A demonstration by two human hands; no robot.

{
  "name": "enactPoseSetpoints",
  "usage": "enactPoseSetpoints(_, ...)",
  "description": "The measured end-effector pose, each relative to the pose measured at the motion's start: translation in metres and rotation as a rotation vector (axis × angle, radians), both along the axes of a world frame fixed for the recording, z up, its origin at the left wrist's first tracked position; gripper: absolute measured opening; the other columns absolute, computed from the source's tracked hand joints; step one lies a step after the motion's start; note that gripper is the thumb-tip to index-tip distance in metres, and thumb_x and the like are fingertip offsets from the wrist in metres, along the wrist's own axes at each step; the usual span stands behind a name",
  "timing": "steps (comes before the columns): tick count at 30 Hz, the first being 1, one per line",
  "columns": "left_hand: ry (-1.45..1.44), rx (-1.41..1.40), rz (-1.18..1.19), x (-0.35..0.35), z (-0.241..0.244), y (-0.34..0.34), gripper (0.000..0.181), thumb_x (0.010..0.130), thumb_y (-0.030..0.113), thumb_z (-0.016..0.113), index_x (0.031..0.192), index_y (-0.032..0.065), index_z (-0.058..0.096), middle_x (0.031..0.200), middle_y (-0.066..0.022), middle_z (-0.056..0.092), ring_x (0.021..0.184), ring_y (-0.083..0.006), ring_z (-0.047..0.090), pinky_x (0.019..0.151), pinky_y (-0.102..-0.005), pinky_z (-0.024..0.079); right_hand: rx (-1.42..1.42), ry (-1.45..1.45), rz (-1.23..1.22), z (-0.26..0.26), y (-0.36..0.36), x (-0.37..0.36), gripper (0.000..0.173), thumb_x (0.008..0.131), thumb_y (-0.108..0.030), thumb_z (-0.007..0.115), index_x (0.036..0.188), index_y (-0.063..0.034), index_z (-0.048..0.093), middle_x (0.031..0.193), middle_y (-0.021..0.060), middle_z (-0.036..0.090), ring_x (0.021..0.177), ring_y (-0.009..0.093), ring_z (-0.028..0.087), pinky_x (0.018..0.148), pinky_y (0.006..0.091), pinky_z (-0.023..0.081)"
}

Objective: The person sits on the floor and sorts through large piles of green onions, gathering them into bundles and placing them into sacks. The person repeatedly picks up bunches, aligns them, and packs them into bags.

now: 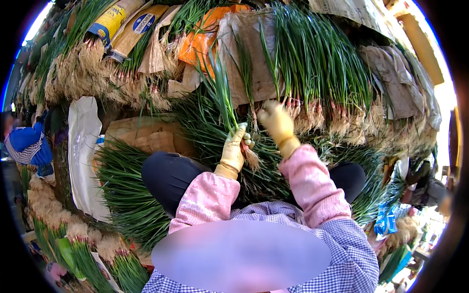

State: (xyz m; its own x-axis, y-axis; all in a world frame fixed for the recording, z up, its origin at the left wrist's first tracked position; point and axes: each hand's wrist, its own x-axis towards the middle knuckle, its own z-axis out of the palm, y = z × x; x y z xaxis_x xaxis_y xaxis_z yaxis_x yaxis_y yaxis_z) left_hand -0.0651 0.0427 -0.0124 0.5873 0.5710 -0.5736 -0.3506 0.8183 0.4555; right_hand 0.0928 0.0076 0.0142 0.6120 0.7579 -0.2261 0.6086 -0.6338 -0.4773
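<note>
My left hand (233, 149), in a pale yellow glove, grips a few green onions (222, 86). Their leaves point away from me, and the reddish bulbs and pale roots (252, 158) hang below the fingers. Blurred and with curled fingers, my gloved right hand (277, 122) is just in front of a thick row of green onions (315, 62); whether it pinches anything cannot be made out. Beneath both hands, a loose heap of green onions (205, 121) lies between my knees. One narrow bunch (244, 67) rests on a greyish woven sack (227, 44) beyond.
To my left are a white plastic sack (83, 146) and a pile of onion greens (128, 190). Yellow sacks (133, 31) and an orange sack (198, 44) lie among rooted bunches at the back. A person in blue (27, 141) is at far left, another person (428, 192) at far right.
</note>
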Motion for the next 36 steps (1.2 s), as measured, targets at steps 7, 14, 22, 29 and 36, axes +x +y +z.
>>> enactPoseSetpoints(7, 0.101, 0.188, -0.001, 0.02, 0.009, 0.005, 0.005, 0.086, 0.014, 0.06, 0.091, 0.013, 0.059, 0.079, 0.0012, 0.061, 0.057, -0.0075, 0.054, 0.052, -0.0225, 0.044, -0.203, -0.186, 0.039, 0.018, 0.014, 0.014, 0.015, 0.079, -0.014, 0.063, 0.093, -0.0092, 0.061, 0.085, 0.0087, 0.061, 0.078, 0.022, 0.062, 0.074, 0.0353, 0.052)
enactPoseSetpoints(14, -0.251, -0.021, 0.024, 0.021, -0.043, 0.0, 0.017, 0.081, -0.007, 0.054, 0.086, 0.0093, 0.057, 0.094, -0.0066, 0.063, 0.092, -0.0249, 0.062, 0.075, -0.0353, 0.051, 0.171, 0.714, -0.1, -0.053, -0.051, 0.018, 0.025, 0.087, -0.027, 0.058, 0.087, -0.003, 0.065, 0.071, 0.0038, 0.062, 0.062, 0.01, 0.053, 0.059, 0.0229, 0.044)
enactPoseSetpoints(22, -0.485, -0.149, -0.159, 0.01, -0.009, -0.012, 0.012, 0.084, 0.001, 0.056, 0.089, 0.0118, 0.058, 0.093, -0.0067, 0.062, 0.082, -0.0207, 0.061, 0.076, -0.0384, 0.052, 0.393, 1.618, -0.363, 0.004, -0.012, -0.011, 0.022, 0.093, -0.02, 0.047, 0.1, -0.0023, 0.058, 0.059, -0.0009, 0.053, 0.041, 0.007, 0.044, 0.034, 0.019, 0.035)
enactPoseSetpoints(29, 0.138, 0.415, -0.082, 0.007, -0.021, -0.012, 0.013, 0.084, -0.005, 0.051, 0.086, 0.0073, 0.05, 0.089, -0.01, 0.063, 0.063, -0.015, 0.06, 0.056, -0.0258, 0.051, -0.395, 0.153, -0.046, -0.055, -0.021, -0.003, 0.029, 0.078, -0.031, 0.064, 0.093, -0.0069, 0.064, 0.092, 0.0174, 0.065, 0.086, 0.028, 0.063, 0.079, 0.037, 0.049)
enactPoseSetpoints(36, -0.169, -0.105, -0.188, 0.007, -0.01, 0.007, 0.031, 0.087, 0.007, 0.056, 0.118, 0.0064, 0.052, 0.096, -0.0076, 0.064, 0.072, -0.0157, 0.061, 0.069, -0.0349, 0.054, 0.089, 0.227, -0.388, -0.013, -0.013, 0.058, 0.033, 0.082, -0.03, 0.062, 0.1, -0.0026, 0.062, 0.095, 0.0133, 0.065, 0.086, 0.023, 0.063, 0.081, 0.0336, 0.049)
